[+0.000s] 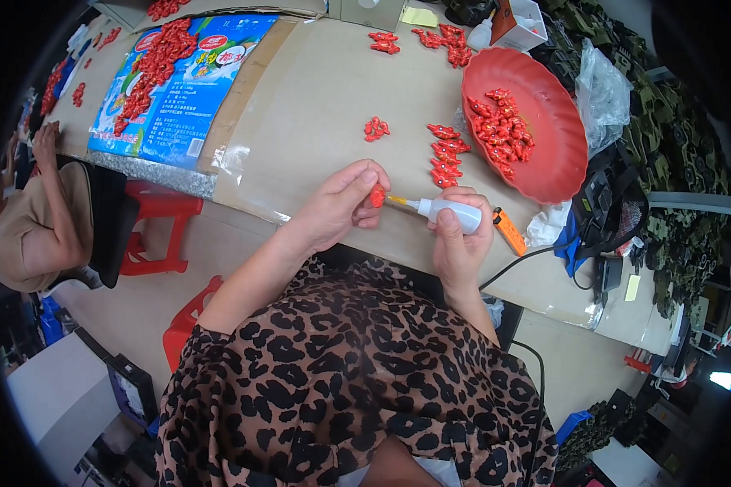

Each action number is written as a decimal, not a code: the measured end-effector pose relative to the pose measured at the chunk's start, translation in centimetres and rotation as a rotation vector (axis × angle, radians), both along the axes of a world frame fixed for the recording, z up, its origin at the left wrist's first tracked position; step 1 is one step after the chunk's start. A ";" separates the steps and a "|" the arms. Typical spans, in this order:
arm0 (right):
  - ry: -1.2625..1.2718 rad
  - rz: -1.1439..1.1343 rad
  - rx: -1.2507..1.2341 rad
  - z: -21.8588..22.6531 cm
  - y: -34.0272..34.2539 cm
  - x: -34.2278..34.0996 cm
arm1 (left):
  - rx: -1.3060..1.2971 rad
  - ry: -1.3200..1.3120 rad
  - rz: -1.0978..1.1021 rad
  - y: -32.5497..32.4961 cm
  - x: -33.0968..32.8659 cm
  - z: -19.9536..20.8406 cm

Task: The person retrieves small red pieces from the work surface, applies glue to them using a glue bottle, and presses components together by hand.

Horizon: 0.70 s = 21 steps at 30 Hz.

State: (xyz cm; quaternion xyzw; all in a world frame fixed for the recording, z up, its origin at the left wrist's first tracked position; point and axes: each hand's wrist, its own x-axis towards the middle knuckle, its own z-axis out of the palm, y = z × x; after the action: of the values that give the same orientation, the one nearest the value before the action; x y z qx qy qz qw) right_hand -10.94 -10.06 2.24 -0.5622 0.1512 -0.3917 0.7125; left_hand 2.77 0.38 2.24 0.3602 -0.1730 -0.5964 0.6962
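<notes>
Between the thumb and fingers of my left hand (343, 204) is a small red figure (378, 196), partly hidden by the fingertips. My right hand (465, 235) is wrapped round a small white squeeze bottle (453, 213) with a yellowish needle tip (400, 200). That tip points left and reaches close to the red figure; whether they touch I cannot tell. Just beyond my hands, a lone cluster of red pieces (376, 129) lies on the table, and a row of red figures (447, 156) lies to its right.
A red scalloped bowl (559, 166) at the right holds many red figures. An orange tool (508, 233) and crumpled white tissue (547, 225) lie near my right hand. Red pieces cover a blue printed cardboard sheet (179, 138) at far left. Another person (45, 215) sits beyond a red stool (158, 223).
</notes>
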 end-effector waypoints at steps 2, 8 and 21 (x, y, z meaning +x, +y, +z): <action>0.002 0.003 0.002 0.0 0.0 0.0 | 0.001 0.004 0.010 0.0 0.0 0.0; 0.006 -0.008 0.009 -0.1 0.2 -0.1 | -0.028 -0.008 0.038 -0.1 -0.1 -0.4; 0.007 -0.040 0.006 0.0 0.3 0.0 | -0.065 0.003 0.052 0.1 -0.2 -0.8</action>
State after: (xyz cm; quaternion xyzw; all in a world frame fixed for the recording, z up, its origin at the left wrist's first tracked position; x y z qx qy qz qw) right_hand -10.93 -9.80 2.20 -0.5583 0.1660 -0.4035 0.7057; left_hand 2.62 0.52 1.47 0.3410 -0.1818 -0.5726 0.7231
